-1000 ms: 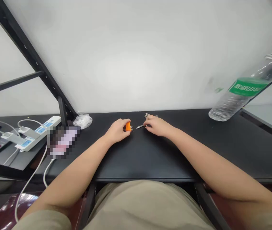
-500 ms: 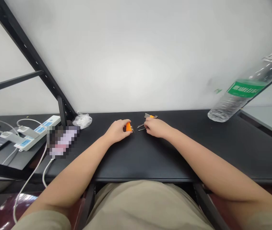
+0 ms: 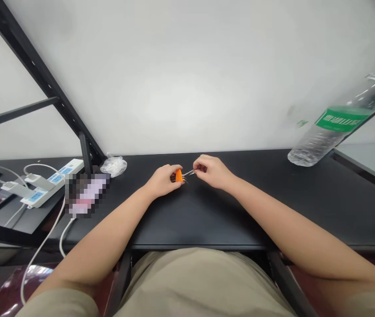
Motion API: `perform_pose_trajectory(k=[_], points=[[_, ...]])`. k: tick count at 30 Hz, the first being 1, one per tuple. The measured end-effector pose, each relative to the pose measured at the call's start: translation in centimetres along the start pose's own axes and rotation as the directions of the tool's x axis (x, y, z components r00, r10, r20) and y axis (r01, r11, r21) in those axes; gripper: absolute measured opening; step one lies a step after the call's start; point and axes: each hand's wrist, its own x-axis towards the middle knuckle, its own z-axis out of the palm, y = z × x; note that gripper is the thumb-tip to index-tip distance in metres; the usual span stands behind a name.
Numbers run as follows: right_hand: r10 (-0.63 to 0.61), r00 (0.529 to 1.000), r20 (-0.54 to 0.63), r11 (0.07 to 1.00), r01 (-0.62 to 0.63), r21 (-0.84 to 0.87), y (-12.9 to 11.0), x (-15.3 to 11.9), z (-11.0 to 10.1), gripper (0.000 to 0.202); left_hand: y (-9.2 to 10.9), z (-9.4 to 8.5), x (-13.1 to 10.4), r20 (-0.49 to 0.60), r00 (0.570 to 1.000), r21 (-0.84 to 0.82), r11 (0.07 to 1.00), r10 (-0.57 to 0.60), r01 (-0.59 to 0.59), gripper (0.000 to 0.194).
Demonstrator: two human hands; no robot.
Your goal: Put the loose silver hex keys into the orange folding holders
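Note:
My left hand (image 3: pixel 162 180) is closed around an orange hex key holder (image 3: pixel 179 175), thumb below and fingers above. Short bent ends of metal keys stick out of the holder's right side. Between the fingertips of my right hand (image 3: pixel 214 171) is a thin metal hex key (image 3: pixel 189 173). It points left, and its far end is at the holder's right side; whether it has entered a hole is too small to tell. Another set of keys with an orange piece, seen earlier behind my right hand, is hidden now.
The black table (image 3: pixel 187 220) ends at a white wall. A crumpled clear plastic bag (image 3: pixel 113 166) lies at back left. Left of it are a white power strip (image 3: pixel 53 182) with plugs and cables, and a blurred phone (image 3: pixel 88 196). A large plastic bottle (image 3: pixel 332 127) leans at right.
My right hand has lifted slightly and turned, bringing the hex key up to the orange holder. The holder has shifted a little to the right in my left hand.

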Motion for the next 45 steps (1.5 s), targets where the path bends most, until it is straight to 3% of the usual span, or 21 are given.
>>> perform_pose_trajectory(k=[9, 27, 32, 39, 45], points=[[-0.096, 0.993, -0.064, 0.991, 0.090, -0.100, -0.5, -0.3, 0.5, 0.012, 0.6, -0.1, 0.0, 0.002, 1.000, -0.017, 1.000, 0.005, -0.004, 0.050], [-0.116, 0.991, 0.064, 0.958, 0.129, -0.258, -1.0, -0.5, 0.1, 0.020, 0.4, -0.1, -0.1, 0.000, 1.000, -0.036, 0.999, 0.015, -0.015, 0.053], [-0.151, 0.986, 0.064, 0.966, 0.161, -0.203, -1.1, -0.6, 0.8, 0.021, 0.3, -0.1, -0.1, -0.001, 1.000, -0.043, 0.999, 0.022, -0.022, 0.053], [-0.162, 0.986, 0.047, 0.987, 0.160, 0.032, -1.5, -0.5, 1.2, 0.020, 0.2, -0.2, -0.1, -0.008, 1.000, -0.039, 0.999, 0.015, -0.015, 0.050], [-0.149, 0.988, 0.045, 0.988, 0.147, 0.043, -0.9, -0.6, 1.2, 0.021, 0.5, -0.1, -0.2, -0.012, 1.000, -0.066, 0.997, 0.029, -0.030, 0.050]])
